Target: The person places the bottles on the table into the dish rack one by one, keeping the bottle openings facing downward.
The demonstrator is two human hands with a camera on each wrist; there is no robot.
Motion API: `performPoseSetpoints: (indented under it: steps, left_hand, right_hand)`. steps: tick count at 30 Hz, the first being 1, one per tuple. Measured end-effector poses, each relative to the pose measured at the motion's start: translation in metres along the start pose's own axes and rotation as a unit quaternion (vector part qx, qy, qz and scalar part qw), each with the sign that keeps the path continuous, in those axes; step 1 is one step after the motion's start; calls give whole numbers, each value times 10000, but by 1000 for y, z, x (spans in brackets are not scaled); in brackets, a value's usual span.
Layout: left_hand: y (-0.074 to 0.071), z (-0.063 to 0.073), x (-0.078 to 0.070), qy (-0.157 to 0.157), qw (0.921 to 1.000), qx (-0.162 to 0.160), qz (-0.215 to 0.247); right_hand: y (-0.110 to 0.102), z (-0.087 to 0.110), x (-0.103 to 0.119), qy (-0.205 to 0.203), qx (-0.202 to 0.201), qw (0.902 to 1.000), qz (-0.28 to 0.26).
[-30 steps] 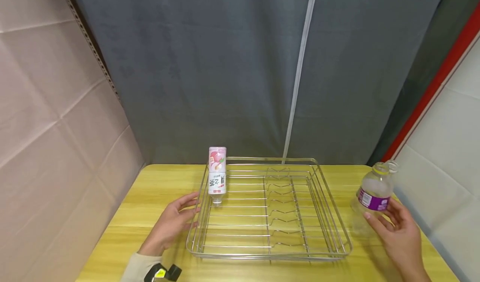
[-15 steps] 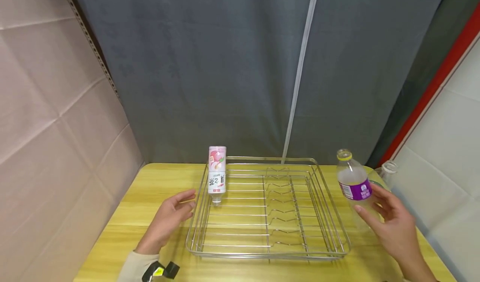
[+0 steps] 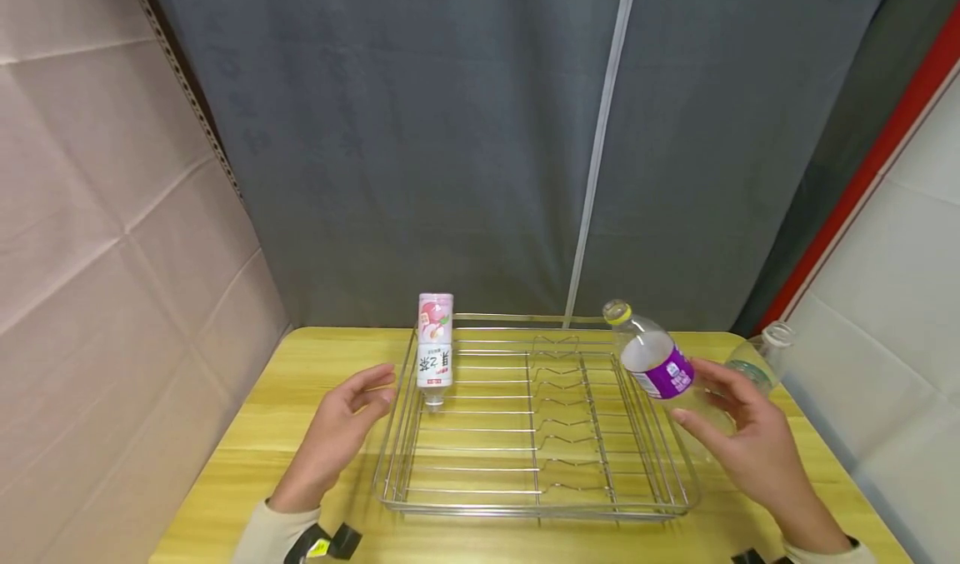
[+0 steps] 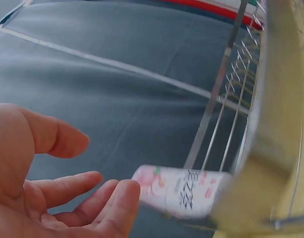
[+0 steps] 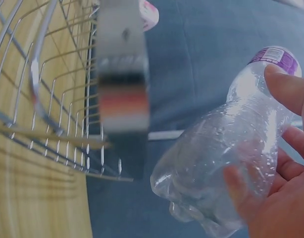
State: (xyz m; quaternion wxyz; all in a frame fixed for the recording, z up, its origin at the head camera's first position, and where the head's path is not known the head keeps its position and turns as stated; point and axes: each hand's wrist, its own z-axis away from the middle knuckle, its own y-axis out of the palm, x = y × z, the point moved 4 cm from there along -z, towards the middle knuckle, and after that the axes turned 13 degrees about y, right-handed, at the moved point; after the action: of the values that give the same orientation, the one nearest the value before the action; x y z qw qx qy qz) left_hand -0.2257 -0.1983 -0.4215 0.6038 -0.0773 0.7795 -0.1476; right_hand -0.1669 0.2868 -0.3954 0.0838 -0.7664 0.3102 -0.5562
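Observation:
My right hand grips a clear plastic bottle with a purple label and a yellow neck ring, tilted to the left over the right rim of the wire rack. In the right wrist view, thumb and fingers wrap the body of this bottle. My left hand is just outside the rack's left side, fingers loosely bent with nothing between them. A pink and white bottle lies in the rack's left part, neck toward me; the left wrist view shows this bottle beyond my fingertips.
Another clear bottle stands on the wooden table at the right, partly behind my right hand. A grey curtain hangs behind the table. Pale walls rise at both sides.
The purple-labelled bottle has moved left with my right hand, from the table's right side to the rack's edge, and tipped leftward. My left hand has drawn slightly away from the rack.

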Motion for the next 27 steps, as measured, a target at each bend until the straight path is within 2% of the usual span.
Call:
performPoseSetpoints:
  steps: [10, 15, 19, 27]
  left_hand:
    - [24, -14, -22, 183, 9958, 273, 850]
    - [36, -20, -31, 288, 9903, 634, 1202]
    - [45, -24, -37, 306, 9859, 856, 1402]
    - [67, -27, -49, 332, 9711, 1428, 1885]
  right_hand:
    - [18, -7, 25, -634, 553, 9961, 284]
    - [29, -9, 36, -924, 734, 9917, 520]
    - [38, -11, 44, -1128, 1052, 9860, 639]
    - [55, -12, 57, -1666, 1574, 9685, 971]
